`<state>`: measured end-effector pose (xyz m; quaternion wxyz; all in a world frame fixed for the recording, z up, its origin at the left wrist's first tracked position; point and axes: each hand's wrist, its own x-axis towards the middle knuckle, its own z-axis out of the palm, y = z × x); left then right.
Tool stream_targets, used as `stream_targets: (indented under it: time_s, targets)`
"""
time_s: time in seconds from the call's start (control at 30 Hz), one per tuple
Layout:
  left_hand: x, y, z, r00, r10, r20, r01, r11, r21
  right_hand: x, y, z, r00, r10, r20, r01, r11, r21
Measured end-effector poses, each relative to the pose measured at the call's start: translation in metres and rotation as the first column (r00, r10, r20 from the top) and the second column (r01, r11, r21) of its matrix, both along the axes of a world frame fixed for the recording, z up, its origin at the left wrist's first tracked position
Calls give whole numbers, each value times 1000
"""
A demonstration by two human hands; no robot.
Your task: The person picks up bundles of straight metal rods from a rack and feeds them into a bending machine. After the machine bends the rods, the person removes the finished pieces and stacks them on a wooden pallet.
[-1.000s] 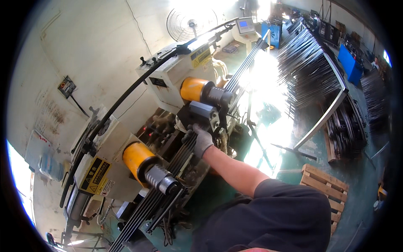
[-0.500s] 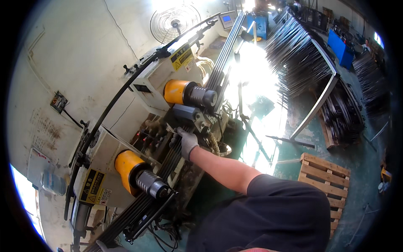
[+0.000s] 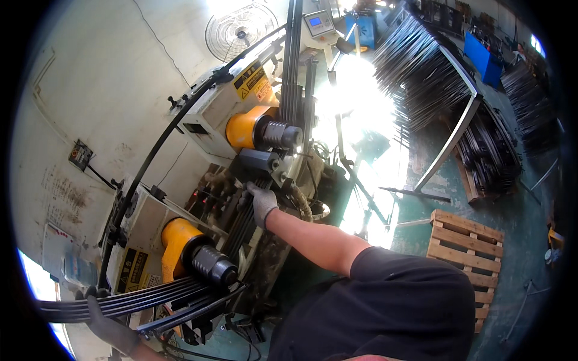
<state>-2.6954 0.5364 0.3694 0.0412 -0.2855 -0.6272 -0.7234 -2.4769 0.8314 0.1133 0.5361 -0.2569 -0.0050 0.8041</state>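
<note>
A bundle of long black metal rods (image 3: 150,296) runs through a bending machine and bends at two orange roller heads, the lower one (image 3: 176,243) and the upper one (image 3: 245,127). My left hand (image 3: 111,328), in a grey glove, wraps its fingers around the rods near their lower left end. My right hand (image 3: 263,203), also gloved, lies on the middle stretch of the bundle between the two heads. Its fingers curl over the rods, though their tips are partly hidden. Ribbed dark rollers (image 3: 215,265) press beside the rods at the heads.
A curved black hose (image 3: 158,153) arches over the white machine housings. Behind stand a round fan (image 3: 241,35) and a control panel (image 3: 319,23). To the right are a rack of dark rods (image 3: 415,72), its metal frame (image 3: 448,144) and a wooden pallet (image 3: 465,246).
Both outer stretches of the rods have swung toward the wall, and the orange heads have turned with them. My left hand has risen into view with the lower end. My right hand has barely moved.
</note>
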Motion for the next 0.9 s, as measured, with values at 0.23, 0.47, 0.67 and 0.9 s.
stream_targets:
  time_s: [0.23, 0.47, 0.67, 0.9]
  targets:
    - [29, 76, 22, 937, -31, -347, -27, 987, -161, 4, 1, 2, 999, -9, 53, 8, 1000, 15]
    - [53, 120, 35, 855, -205, -476, 44, 944, -327, 6, -4, 9, 991, -33, 132, 35, 999, -13]
    - [60, 121, 33, 912, -179, -370, 58, 947, -315, 8, -5, 10, 991, -28, 130, 29, 1000, -5]
    - [57, 122, 30, 888, -172, -426, 47, 957, -287, 8, -3, 11, 996, -18, 90, 20, 1000, -19]
